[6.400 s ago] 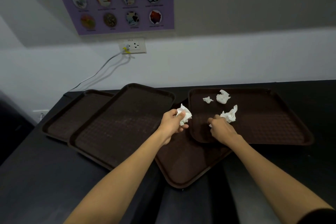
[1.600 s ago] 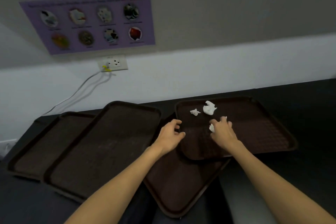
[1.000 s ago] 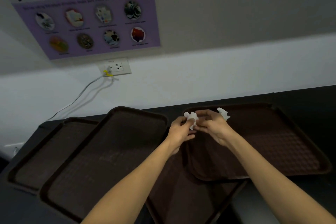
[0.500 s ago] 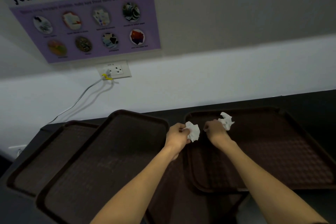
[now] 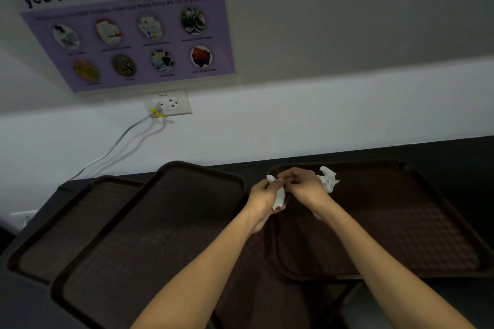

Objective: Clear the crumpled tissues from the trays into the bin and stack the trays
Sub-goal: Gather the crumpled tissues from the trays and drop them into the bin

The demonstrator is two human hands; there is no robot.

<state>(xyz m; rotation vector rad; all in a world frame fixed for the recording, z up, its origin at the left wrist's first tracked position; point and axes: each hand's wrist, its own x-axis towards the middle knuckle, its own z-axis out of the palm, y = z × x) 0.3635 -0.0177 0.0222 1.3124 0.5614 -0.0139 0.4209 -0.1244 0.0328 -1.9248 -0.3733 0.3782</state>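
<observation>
Head view: left hand (image 5: 263, 195) grips crumpled white tissue (image 5: 279, 196); right hand (image 5: 304, 187) (fingers curled) seemingly pinches another wad (image 5: 328, 177).

Left grip (image 5: 263, 195) and right grip (image 5: 304, 187) are bare, on slender bare forearms (image 5: 208, 270).

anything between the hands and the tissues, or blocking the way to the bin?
Nothing between them: the left hand grips one tissue, and a second tissue sticks out from the curled right hand. No loose tissue shows on the trays. The bin is out of view, so that path cannot be judged.
</observation>
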